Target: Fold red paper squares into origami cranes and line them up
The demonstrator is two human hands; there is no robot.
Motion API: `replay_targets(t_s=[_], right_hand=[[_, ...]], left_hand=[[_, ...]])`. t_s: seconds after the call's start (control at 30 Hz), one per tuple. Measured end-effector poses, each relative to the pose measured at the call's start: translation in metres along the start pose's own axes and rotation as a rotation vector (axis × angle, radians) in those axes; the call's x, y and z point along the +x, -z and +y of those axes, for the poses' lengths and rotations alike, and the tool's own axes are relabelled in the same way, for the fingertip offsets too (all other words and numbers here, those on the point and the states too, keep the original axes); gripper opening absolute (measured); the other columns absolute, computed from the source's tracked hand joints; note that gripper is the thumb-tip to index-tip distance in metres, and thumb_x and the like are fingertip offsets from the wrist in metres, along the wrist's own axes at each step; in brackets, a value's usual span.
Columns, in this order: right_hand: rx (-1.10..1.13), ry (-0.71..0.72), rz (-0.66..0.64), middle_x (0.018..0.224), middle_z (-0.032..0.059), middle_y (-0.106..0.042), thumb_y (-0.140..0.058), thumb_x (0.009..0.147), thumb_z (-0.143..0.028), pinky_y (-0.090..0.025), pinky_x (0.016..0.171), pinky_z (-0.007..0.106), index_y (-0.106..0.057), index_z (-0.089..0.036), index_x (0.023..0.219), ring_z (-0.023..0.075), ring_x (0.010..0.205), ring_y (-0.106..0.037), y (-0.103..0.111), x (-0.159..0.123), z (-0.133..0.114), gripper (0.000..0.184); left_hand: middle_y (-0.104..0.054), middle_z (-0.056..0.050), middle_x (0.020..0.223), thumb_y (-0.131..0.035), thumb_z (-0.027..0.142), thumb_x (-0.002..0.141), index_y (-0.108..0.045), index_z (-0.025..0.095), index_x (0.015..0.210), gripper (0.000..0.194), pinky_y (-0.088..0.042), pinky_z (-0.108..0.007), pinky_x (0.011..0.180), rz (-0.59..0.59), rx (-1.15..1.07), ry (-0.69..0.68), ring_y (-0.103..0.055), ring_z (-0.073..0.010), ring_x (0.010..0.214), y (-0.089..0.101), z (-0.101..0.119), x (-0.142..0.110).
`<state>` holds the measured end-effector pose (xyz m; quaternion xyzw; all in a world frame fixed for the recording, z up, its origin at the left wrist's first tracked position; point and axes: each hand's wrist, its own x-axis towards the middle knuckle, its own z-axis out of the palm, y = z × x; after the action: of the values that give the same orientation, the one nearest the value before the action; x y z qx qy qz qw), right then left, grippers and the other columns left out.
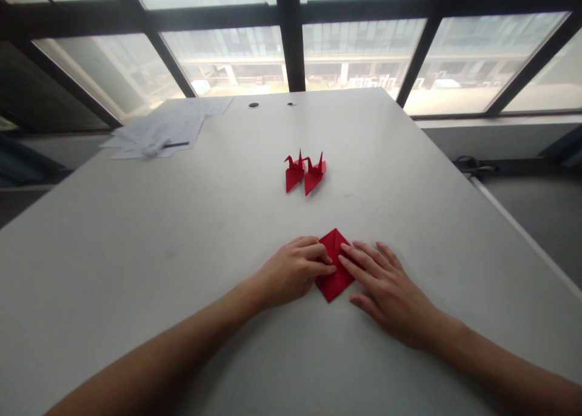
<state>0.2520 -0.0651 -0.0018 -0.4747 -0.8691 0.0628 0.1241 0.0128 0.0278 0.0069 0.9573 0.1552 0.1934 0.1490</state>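
A red folded paper square [334,287] lies on the white table with one corner pointing away from me and one toward me. My left hand [297,269] has its fingers curled in and pressed on the paper's left side, the fingertips near its middle. Across the right side, my right hand [386,285] rests flat with its fingers stretched out over the paper and its thumb apart on the table. Two red origami cranes, a left crane [294,176] and a right crane [313,178], stand side by side beyond the paper.
Several white paper sheets [182,120] lie at the far left of the table [136,252], with a crumpled whitish item [155,147] and a dark pen [176,144] on them. Two round holes sit near the far edge. Dark-framed windows stand behind it.
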Motion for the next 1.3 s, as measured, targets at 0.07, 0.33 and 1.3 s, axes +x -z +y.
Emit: replay_targets(t_s=[0.07, 0.33, 1.3], right_hand=[[-0.004, -0.012, -0.003, 0.159, 0.0097, -0.035, -0.05, 0.099, -0.036, -0.026, 0.117, 0.06, -0.033, -0.023, 0.154, 0.0302, 0.148, -0.026, 0.0, 0.001, 0.001, 0.06], [-0.111, -0.05, -0.005, 0.164, 0.0109, -0.021, -0.048, 0.1, -0.039, -0.023, 0.115, 0.064, -0.046, -0.03, 0.146, 0.035, 0.149, -0.021, 0.002, 0.037, 0.033, 0.048], [-0.1, -0.09, 0.159, 0.136, 0.0133, -0.058, -0.051, 0.098, -0.03, -0.027, 0.117, 0.054, -0.065, -0.017, 0.12, 0.0322, 0.135, -0.043, 0.007, 0.036, 0.03, 0.029]], left_hand=[[-0.071, -0.005, 0.099, -0.055, 0.004, 0.088, -0.074, 0.023, 0.101, 0.029, -0.049, -0.032, 0.098, 0.001, 0.011, -0.001, -0.063, -0.0175, 0.102, 0.0, 0.0, 0.0], [-0.072, -0.004, 0.1, -0.056, 0.002, 0.086, -0.075, 0.023, 0.099, 0.031, -0.051, -0.032, 0.092, -0.001, -0.005, 0.004, -0.062, -0.0181, 0.099, 0.0, -0.001, 0.0], [-0.059, -0.011, 0.138, -0.052, 0.015, 0.092, -0.065, 0.017, 0.122, 0.032, -0.026, -0.058, 0.116, 0.123, 0.262, 0.382, -0.047, -0.0323, 0.13, -0.002, 0.023, -0.003]])
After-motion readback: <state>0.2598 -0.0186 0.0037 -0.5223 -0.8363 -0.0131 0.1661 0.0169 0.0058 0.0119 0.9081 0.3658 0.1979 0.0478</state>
